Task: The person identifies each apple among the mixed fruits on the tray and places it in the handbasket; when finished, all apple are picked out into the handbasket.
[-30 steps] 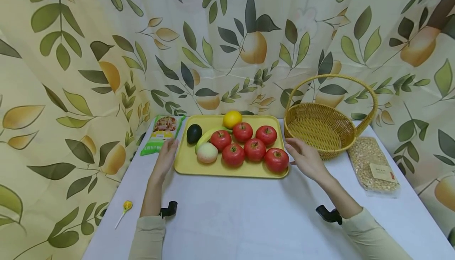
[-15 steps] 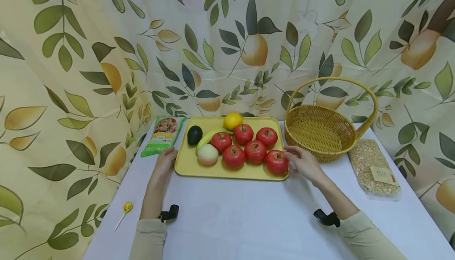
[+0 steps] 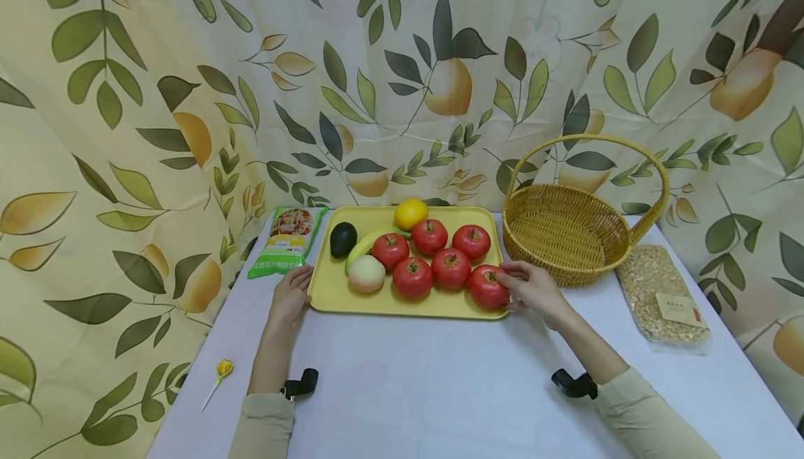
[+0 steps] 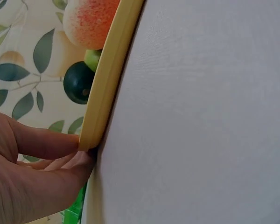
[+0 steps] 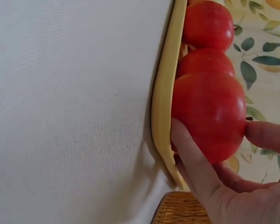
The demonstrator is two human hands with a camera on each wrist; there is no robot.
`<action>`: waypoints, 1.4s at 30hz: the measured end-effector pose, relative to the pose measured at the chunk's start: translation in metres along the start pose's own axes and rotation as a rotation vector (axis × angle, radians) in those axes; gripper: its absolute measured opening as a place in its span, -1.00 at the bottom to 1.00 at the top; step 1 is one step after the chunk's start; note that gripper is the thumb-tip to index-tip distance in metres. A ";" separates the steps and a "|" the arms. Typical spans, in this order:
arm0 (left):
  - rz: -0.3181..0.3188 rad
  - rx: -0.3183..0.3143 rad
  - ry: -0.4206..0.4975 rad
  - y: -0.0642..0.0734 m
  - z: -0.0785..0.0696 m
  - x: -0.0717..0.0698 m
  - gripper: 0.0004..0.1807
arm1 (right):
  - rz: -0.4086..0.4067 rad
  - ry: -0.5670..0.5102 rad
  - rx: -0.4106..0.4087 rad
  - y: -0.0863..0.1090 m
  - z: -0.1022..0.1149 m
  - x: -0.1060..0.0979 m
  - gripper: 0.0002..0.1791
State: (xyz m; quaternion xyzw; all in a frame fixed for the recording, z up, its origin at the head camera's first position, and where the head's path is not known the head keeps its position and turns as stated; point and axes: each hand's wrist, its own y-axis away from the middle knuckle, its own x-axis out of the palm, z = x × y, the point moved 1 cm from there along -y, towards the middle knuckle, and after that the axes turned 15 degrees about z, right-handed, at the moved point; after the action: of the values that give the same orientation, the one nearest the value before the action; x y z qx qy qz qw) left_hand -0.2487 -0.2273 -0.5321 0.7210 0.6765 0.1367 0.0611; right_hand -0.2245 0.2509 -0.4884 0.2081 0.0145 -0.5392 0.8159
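Observation:
A yellow tray (image 3: 352,300) on the white table carries several red apples (image 3: 412,278), a peach (image 3: 366,273), a banana (image 3: 359,244), a dark avocado (image 3: 343,240) and a yellow citrus fruit (image 3: 411,215). At its near left corner, my left hand (image 3: 292,295) pinches the rim; the left wrist view shows fingers above and below the edge. My right hand (image 3: 537,294) holds the front right apple (image 5: 210,116), which sits in the tray corner. The thumb lies along its near side by the rim, other fingers on its top and far side.
Right of the tray stands a wicker basket (image 3: 565,232) with a tall handle. Beside it lies a clear bag of grain (image 3: 656,291). A green food packet (image 3: 285,241) is left of the tray, and a lollipop (image 3: 221,373) lies near the left edge.
My left hand has lowered from beside the tray to its near left corner and taken hold of the rim. The right hand has moved left onto the front right apple.

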 end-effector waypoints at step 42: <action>-0.047 -0.010 0.015 0.002 0.000 0.002 -0.11 | 0.077 -0.004 -0.093 0.017 0.041 -0.022 -0.41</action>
State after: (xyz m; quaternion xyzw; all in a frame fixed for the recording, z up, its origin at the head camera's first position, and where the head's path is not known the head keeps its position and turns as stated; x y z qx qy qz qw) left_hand -0.2465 -0.2253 -0.5315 0.7036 0.6930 0.1440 0.0627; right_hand -0.2268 0.2609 -0.4397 0.1693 0.0301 -0.5065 0.8449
